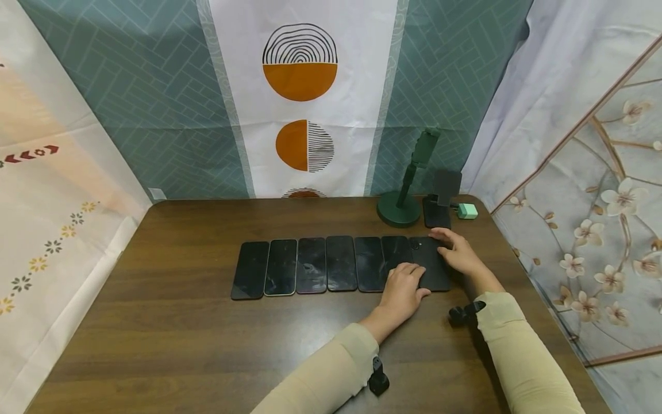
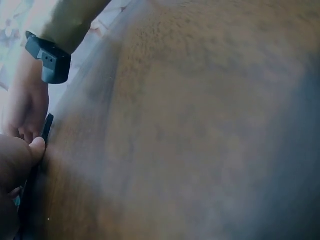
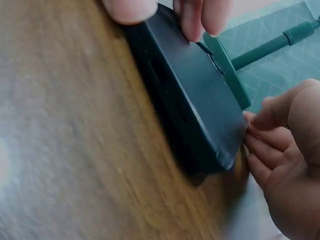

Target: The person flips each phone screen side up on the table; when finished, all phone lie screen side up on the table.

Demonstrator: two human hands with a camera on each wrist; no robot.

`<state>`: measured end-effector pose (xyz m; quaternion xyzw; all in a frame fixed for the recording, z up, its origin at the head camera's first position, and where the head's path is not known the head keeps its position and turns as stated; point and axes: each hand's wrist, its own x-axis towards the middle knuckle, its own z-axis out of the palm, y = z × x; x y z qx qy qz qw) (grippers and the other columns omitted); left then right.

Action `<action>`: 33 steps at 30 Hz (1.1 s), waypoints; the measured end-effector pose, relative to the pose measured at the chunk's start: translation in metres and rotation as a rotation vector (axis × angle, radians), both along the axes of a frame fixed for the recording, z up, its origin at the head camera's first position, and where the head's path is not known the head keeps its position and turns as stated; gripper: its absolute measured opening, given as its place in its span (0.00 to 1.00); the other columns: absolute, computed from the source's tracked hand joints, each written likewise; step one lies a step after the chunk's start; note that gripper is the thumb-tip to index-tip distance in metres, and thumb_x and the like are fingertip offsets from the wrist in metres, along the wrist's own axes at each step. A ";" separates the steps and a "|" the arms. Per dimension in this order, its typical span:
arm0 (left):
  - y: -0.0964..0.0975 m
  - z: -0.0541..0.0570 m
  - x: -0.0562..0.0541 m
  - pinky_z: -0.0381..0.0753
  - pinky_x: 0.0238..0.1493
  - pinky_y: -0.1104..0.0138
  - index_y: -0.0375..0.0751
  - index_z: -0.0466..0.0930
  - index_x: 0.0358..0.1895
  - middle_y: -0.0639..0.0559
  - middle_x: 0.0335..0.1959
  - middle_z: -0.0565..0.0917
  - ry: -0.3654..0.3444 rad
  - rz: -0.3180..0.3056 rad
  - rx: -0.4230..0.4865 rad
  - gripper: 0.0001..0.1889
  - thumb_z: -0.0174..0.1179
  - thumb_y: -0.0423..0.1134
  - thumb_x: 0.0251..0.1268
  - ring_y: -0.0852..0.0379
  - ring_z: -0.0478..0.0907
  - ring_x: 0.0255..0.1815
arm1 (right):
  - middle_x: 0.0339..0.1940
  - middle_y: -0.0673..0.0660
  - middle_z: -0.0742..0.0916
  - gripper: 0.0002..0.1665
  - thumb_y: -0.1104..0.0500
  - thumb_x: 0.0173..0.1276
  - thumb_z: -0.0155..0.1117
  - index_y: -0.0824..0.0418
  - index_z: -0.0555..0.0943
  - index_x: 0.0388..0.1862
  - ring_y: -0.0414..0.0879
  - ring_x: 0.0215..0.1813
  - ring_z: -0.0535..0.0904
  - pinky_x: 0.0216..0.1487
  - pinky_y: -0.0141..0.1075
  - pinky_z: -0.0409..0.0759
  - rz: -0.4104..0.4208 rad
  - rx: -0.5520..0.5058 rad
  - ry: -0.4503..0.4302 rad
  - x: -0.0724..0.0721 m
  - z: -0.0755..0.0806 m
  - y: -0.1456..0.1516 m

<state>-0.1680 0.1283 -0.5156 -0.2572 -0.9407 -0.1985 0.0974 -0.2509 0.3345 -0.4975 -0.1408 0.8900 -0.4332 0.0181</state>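
Note:
Several dark phones lie side by side in a row, among them a black-screened phone [image 1: 250,270] at the left end. The rightmost black phone [image 1: 433,270] has its back up, with a camera bump at its upper left. My left hand [image 1: 400,292] holds its left side, the thumb [image 3: 131,9] at the near edge and fingers over the back. My right hand [image 1: 460,256] is at its far right corner, thumb and fingers pinching the edge there. The right wrist view shows a port in the phone's near edge [image 3: 172,95].
A green round-based stand [image 1: 398,210] stands behind the row on the brown table [image 1: 181,345]. Beside it are a black phone stand [image 1: 445,192] and a small mint-green block [image 1: 468,211]. Patterned curtains hang at the back and both sides.

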 end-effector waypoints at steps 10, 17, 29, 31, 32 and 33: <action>0.000 -0.002 0.002 0.71 0.66 0.62 0.52 0.75 0.69 0.55 0.62 0.78 -0.003 0.001 -0.054 0.28 0.63 0.56 0.69 0.56 0.71 0.66 | 0.66 0.76 0.76 0.26 0.84 0.67 0.53 0.81 0.71 0.65 0.38 0.64 0.77 0.58 0.22 0.75 0.164 -0.296 0.101 0.000 -0.006 0.013; -0.006 -0.003 0.002 0.69 0.69 0.61 0.50 0.65 0.75 0.53 0.67 0.76 -0.006 -0.044 -0.022 0.33 0.62 0.53 0.71 0.56 0.69 0.69 | 0.69 0.62 0.79 0.27 0.78 0.72 0.56 0.77 0.69 0.69 0.35 0.57 0.81 0.56 0.28 0.79 0.190 -0.356 0.097 -0.001 -0.003 0.008; -0.021 -0.002 -0.005 0.79 0.61 0.65 0.53 0.52 0.82 0.43 0.80 0.56 -0.117 -0.155 0.308 0.47 0.71 0.49 0.64 0.57 0.75 0.67 | 0.72 0.81 0.65 0.36 0.73 0.75 0.55 0.77 0.55 0.77 0.38 0.65 0.76 0.60 0.25 0.76 0.295 -0.329 0.012 0.002 -0.002 -0.011; -0.023 -0.003 -0.006 0.77 0.63 0.64 0.50 0.53 0.82 0.43 0.80 0.57 -0.123 -0.152 0.324 0.46 0.70 0.48 0.65 0.54 0.73 0.69 | 0.73 0.80 0.65 0.37 0.71 0.75 0.57 0.77 0.54 0.77 0.48 0.68 0.75 0.61 0.27 0.76 0.302 -0.268 -0.010 0.001 -0.002 -0.015; -0.024 -0.003 -0.006 0.76 0.65 0.63 0.46 0.54 0.82 0.42 0.79 0.59 -0.123 -0.146 0.333 0.46 0.70 0.48 0.65 0.52 0.72 0.70 | 0.73 0.79 0.66 0.37 0.70 0.75 0.58 0.76 0.55 0.77 0.53 0.69 0.74 0.62 0.30 0.76 0.293 -0.226 -0.023 0.001 -0.001 -0.016; -0.025 -0.004 -0.006 0.74 0.66 0.63 0.42 0.54 0.81 0.41 0.79 0.59 -0.129 -0.137 0.344 0.46 0.70 0.47 0.65 0.50 0.70 0.72 | 0.73 0.77 0.67 0.37 0.68 0.75 0.59 0.75 0.56 0.78 0.58 0.70 0.73 0.63 0.34 0.77 0.281 -0.184 -0.038 0.001 -0.001 -0.018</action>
